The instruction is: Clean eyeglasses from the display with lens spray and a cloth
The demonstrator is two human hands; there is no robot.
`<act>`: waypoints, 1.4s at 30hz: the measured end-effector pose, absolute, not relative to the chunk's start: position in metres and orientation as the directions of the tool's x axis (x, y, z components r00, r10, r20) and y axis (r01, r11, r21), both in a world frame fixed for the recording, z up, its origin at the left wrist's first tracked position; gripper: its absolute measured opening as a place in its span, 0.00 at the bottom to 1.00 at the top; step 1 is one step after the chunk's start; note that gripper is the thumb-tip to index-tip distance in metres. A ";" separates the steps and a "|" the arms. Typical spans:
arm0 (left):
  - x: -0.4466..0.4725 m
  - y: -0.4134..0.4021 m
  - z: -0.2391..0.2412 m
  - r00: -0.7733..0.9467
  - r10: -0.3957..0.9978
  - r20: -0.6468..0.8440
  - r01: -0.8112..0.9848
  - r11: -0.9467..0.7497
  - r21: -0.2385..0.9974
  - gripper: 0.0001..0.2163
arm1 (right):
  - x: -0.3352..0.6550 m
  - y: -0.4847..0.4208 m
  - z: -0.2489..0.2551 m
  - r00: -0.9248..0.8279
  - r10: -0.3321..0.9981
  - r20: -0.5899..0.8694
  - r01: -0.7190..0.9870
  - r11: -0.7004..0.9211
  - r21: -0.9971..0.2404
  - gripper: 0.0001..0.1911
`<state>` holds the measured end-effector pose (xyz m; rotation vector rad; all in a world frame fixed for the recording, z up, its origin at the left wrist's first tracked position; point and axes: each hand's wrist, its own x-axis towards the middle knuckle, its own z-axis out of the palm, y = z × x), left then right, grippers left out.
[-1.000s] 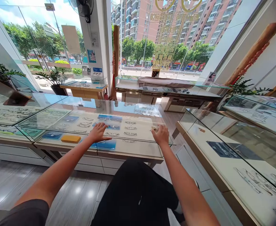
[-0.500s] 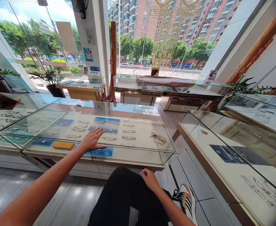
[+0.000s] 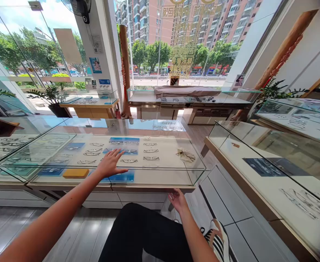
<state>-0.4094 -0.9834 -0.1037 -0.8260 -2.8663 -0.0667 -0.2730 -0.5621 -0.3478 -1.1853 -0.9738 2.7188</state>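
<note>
My left hand (image 3: 111, 163) is spread over the glass top of a display case (image 3: 160, 168), close to its front edge, with nothing in it. Whether the palm presses on the glass I cannot tell. Under the glass lie rows of eyeglasses (image 3: 151, 158), some on blue cards (image 3: 124, 141). A yellow case (image 3: 75, 173) sits inside at the front left, and a beige cloth bundle (image 3: 186, 155) at the right. Just below the case's front rim, near its right corner, my right hand (image 3: 178, 200) is held with loosely bent, parted fingers and no object visible in it.
A second glass counter (image 3: 243, 214) runs along the right, with eyeglasses and a dark card inside. More display cases (image 3: 138, 97) stand by the window. My knees (image 3: 146, 229) are close to the front case, above a grey wood floor (image 3: 78, 233).
My right hand has lifted off my knee and moved forward to the case's front edge, its fingers opening. The left hand stays spread over the glass. The view has shifted slightly.
</note>
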 end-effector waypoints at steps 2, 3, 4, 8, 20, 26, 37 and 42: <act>-0.408 -0.981 -0.101 -0.845 0.515 0.142 0.522 0.853 0.012 0.56 | -0.271 -0.567 -0.346 -0.691 0.273 -0.670 0.199 -0.819 -0.539 0.17; -0.407 -0.980 -0.100 -0.849 0.511 0.133 0.518 0.855 0.019 0.57 | -0.270 -0.569 -0.345 -0.677 0.281 -0.680 0.198 -0.821 -0.536 0.18; -0.407 -0.978 -0.098 -0.853 0.508 0.123 0.514 0.857 0.026 0.57 | -0.268 -0.571 -0.345 -0.663 0.288 -0.691 0.199 -0.822 -0.534 0.18; -0.406 -0.976 -0.092 -0.859 0.506 0.072 0.510 0.859 0.046 0.58 | -0.259 -0.576 -0.346 -0.628 0.322 -0.708 0.196 -0.815 -0.546 0.15; -0.409 -0.973 -0.086 -0.859 0.512 -0.020 0.512 0.859 0.008 0.54 | -0.219 -0.587 -0.348 -0.611 0.391 -0.689 0.148 -0.798 -0.584 0.15; -0.407 -0.972 -0.085 -0.860 0.510 -0.032 0.510 0.860 0.021 0.56 | -0.194 -0.592 -0.347 -0.607 0.400 -0.687 0.138 -0.797 -0.587 0.16; -0.427 -0.991 -0.073 -0.813 0.582 0.019 0.582 0.810 0.068 0.41 | -0.122 -0.596 -0.343 -0.585 0.368 -0.723 0.156 -0.824 -0.545 0.14; -0.423 -0.989 -0.077 -0.811 0.585 0.033 0.586 0.808 0.065 0.41 | -0.090 -0.599 -0.336 -0.555 0.353 -0.753 0.169 -0.839 -0.518 0.13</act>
